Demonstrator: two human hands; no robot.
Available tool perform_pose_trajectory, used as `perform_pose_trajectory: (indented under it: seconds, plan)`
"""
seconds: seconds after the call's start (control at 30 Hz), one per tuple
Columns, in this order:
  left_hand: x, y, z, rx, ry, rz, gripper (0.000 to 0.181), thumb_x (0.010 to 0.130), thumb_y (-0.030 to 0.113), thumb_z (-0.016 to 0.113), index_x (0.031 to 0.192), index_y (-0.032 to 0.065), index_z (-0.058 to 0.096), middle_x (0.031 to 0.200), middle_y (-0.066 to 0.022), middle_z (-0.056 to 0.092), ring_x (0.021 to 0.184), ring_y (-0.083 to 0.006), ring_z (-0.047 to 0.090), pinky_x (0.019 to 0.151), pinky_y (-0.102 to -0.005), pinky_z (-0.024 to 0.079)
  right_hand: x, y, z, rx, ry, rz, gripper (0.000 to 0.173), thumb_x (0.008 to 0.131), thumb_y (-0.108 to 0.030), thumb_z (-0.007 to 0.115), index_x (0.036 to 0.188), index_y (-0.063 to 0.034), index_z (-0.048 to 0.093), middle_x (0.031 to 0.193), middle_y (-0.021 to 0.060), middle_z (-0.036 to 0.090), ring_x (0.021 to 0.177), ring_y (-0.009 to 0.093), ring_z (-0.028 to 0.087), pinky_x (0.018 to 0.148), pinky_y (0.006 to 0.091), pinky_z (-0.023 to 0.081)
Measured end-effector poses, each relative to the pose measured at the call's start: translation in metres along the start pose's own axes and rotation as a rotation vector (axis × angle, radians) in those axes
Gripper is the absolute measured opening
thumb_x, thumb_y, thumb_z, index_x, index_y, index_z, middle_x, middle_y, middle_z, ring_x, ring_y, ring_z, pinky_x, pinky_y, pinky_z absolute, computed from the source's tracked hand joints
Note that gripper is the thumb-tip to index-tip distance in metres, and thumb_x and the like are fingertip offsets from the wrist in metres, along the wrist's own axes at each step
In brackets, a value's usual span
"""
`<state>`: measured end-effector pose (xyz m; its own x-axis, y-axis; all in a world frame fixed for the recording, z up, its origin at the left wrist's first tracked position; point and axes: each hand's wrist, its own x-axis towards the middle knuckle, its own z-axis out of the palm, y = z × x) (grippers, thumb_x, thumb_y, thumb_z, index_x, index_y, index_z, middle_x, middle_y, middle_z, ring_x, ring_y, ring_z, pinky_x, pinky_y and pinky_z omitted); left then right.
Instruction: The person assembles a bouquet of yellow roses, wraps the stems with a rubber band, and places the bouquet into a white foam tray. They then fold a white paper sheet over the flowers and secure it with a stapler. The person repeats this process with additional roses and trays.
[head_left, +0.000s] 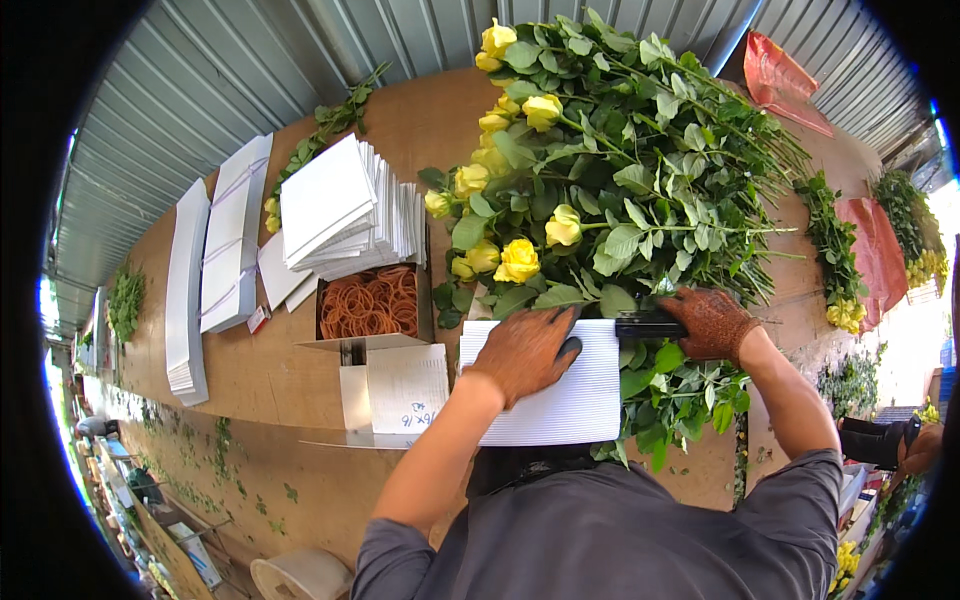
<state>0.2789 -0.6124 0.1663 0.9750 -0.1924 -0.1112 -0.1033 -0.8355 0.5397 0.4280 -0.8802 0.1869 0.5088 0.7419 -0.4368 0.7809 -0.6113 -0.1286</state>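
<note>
My left hand, in a brown and black work glove, lies with fingers spread on a white corrugated cardboard sheet. My right hand, gloved alike, grips a black stapler whose front end meets the sheet's right edge. Beneath and right of the sheet, leafy green stems stick out toward my body; whether the sheet wraps them is hidden. A large pile of yellow roses spreads beyond my hands, blooms to the left and cut stems to the right.
An open box of orange rubber bands stands left of the sheet, with stacked white cardboard behind it. Farther left lie long white cardboard bundles. Red mesh lies at right. Another person's arm shows at the right rim.
</note>
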Motion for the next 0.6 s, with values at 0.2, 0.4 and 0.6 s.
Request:
perform_pose_trajectory:
  seconds: [0.2,0.4,0.6]
  plan:
    - [0.067,-0.007,0.012,-0.011,-0.403,-0.225,0.048,0.088,0.046,0.055,0.117,0.0091,0.066,0.114,-0.0178,0.067,0.107,-0.0359,0.062,0.095,-0.0455,0.049,0.005,0.027,0.022,-0.291,-0.087,-0.042,0.055,0.072,-0.02,0.068,0.125,-0.0121,0.058,0.104,0.015,0.062,0.095,0.035,0.064,0.088,0.0505,0.049]
    - [0.068,-0.017,0.02,-0.086,-0.337,-0.322,0.047,0.081,0.045,0.062,0.111,0.011,0.071,0.109,-0.0182,0.068,0.102,-0.037,0.064,0.093,-0.0465,0.049,0.02,0.008,-0.036,-0.51,0.252,-0.368,0.04,0.08,-0.016,0.062,0.12,-0.0115,0.061,0.102,0.0113,0.061,0.101,0.029,0.061,0.097,0.0484,0.044]
    - [0.065,-0.009,0.019,-0.062,-0.285,-0.286,0.039,0.084,0.041,0.061,0.109,0.0121,0.071,0.108,-0.0168,0.069,0.104,-0.0365,0.064,0.092,-0.0468,0.05,0.067,-0.005,-0.042,-0.63,0.066,-0.653,0.03,0.082,-0.019,0.059,0.111,-0.0103,0.063,0.094,0.0107,0.062,0.091,0.03,0.065,0.089,0.0496,0.048]
